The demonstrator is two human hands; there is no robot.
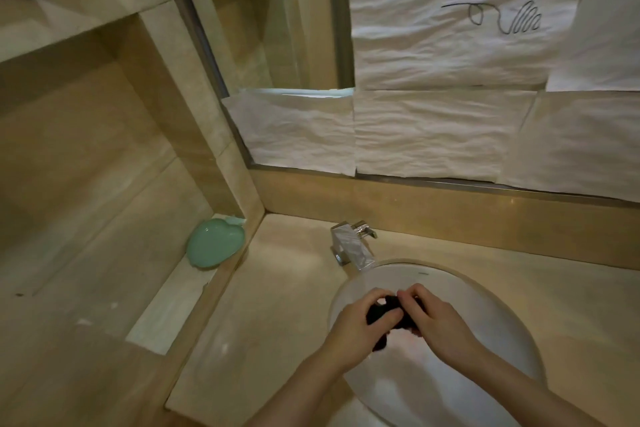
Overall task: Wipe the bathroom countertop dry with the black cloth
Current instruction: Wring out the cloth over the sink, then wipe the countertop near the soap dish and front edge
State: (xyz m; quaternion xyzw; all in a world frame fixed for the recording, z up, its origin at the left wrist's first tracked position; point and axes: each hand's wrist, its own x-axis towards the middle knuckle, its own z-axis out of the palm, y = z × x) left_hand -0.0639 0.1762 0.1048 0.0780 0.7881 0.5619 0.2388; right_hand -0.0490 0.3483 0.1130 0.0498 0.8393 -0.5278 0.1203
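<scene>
Holding the black cloth (386, 317) bunched between my left hand (360, 326) and right hand (431, 317), both grips clenched on it, over the sink (485, 298) near the table's front edge. If it stays soaked, I think wiping will smear water across the table (277, 305).

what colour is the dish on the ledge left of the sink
Pale mint green dish, seen in the head view.

Black cloth (388, 317): small, dark, bunched into a wad, held above the white sink basin, clear of the counter. Countertop (277, 288): beige stone, glossy, runs L and R of the basin and back to the wall; wetness can't be judged.
</scene>
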